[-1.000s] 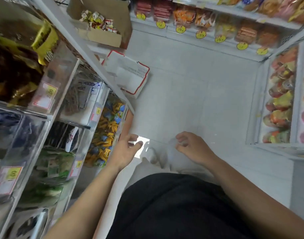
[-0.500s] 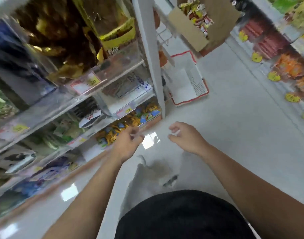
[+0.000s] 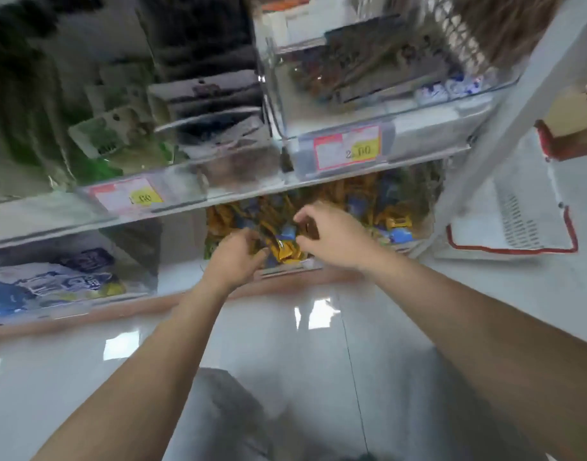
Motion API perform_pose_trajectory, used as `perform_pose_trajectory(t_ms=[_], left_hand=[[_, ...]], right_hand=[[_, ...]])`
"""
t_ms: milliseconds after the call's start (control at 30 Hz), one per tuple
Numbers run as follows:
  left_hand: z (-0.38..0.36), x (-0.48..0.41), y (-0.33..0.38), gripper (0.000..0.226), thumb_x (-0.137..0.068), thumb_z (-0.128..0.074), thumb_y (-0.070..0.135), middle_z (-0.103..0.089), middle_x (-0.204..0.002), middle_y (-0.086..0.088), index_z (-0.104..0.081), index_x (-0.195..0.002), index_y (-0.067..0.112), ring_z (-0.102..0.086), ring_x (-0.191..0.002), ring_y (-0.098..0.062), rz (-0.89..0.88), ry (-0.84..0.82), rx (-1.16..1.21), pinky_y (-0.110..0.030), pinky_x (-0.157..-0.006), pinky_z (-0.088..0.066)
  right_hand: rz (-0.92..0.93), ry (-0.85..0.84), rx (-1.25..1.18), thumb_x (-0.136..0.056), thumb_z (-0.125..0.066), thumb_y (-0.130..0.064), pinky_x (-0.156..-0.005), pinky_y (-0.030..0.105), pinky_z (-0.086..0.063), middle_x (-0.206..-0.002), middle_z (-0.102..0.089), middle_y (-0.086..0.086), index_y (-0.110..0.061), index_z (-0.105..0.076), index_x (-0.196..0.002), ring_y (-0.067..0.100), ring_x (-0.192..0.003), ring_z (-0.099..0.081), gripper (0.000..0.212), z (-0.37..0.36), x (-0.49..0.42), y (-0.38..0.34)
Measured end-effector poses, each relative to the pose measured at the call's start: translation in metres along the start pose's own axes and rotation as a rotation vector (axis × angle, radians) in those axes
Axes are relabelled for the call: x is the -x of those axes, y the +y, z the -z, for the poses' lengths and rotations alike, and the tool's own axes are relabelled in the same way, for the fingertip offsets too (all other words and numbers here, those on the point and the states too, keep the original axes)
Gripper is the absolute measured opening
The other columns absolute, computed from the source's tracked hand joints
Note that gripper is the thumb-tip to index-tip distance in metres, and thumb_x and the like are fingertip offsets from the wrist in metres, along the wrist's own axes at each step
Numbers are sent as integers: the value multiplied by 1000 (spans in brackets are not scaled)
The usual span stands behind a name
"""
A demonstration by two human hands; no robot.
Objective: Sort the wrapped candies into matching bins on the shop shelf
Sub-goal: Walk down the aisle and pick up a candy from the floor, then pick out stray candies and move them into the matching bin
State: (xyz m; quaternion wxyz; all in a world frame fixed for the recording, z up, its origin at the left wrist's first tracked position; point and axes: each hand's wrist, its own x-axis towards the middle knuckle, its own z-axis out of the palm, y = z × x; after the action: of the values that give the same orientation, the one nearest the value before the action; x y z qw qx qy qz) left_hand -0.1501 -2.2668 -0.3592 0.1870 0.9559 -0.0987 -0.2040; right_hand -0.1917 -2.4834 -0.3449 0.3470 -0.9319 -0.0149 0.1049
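Far to the left of both hands, a clear bin of blue-and-white packets (image 3: 52, 281) sits on the lowest shelf, untouched; the change is nearer in, because half a second ago both hands hung over bare floor just short of the shelf, and now they have reached into the bottom bin of wrapped candies (image 3: 362, 211); the left hand (image 3: 233, 257) is curled, fingers bent toward an orange-wrapped candy (image 3: 283, 249) at the bin's front lip, though blur hides whether it actually pinches it, so I cannot tell if it grips; just beside it, the right hand (image 3: 332, 236) is half open, thumb and forefinger apart in a pincer over the blue and orange pieces, holding nothing that I can make out; above the hands runs the shelf edge with its price tag (image 3: 348, 146); well to the right of them a white basket with a red rim (image 3: 518, 224) stands on the floor; my reading is that the reach is finished and picking through the mixed candies is about to begin, with no piece yet moved to a matching bin.
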Motion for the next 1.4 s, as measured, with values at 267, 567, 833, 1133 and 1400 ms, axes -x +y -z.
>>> perform_pose_trajectory(t_ms=[267, 567, 833, 1133, 1400], left_hand=[[-60, -47, -76, 50, -77, -78, 44, -59, -123, -11, -67, -119, 20, -58, -106, -30, -304, 272, -101, -25, -77, -35], [-66, -36, -91, 64, -78, -78, 44, -58, -132, -5, -59, -134, 21, -56, -117, -23, -262, 306, 30, -24, -89, -41], [-60, -43, -89, 55, -79, -82, 27, -66, -128, 2, -63, -130, 20, -58, -107, -7, -245, 180, 126, -19, -89, -42], [-64, -41, -92, 46, -86, -72, 40, -68, -125, 1, -65, -127, 21, -63, -110, -18, -278, 312, -66, -23, -83, -42], [-45, -43, -88, 37, -85, -71, 40, -64, -109, 10, -64, -119, 25, -58, -97, -8, -336, 559, 112, -24, -79, -46]], right_hand=[[345, 160, 345, -86, -56, -55, -74, 36, -54, -123, -67, 1, -29, -57, -133, 27, -108, -64, 53, -94, -87, 25], [376, 272, 846, -77, -69, -63, -65, 32, -40, -96, -71, 0, -36, -51, -133, 29, -88, -68, 65, -106, -76, 28], [372, 303, 776, -90, -60, -55, -63, 30, -41, -94, -75, -6, -40, -62, -124, 23, -90, -69, 37, -107, -71, 33], [395, 321, 648, -95, -58, -37, -64, 32, -50, -98, -72, 3, -27, -62, -123, 26, -89, -66, 31, -102, -73, 27], [351, 377, 181, -95, -64, -25, -74, 20, -40, -102, -65, -11, -27, -67, -119, 8, -93, -58, 24, -81, -72, 25]])
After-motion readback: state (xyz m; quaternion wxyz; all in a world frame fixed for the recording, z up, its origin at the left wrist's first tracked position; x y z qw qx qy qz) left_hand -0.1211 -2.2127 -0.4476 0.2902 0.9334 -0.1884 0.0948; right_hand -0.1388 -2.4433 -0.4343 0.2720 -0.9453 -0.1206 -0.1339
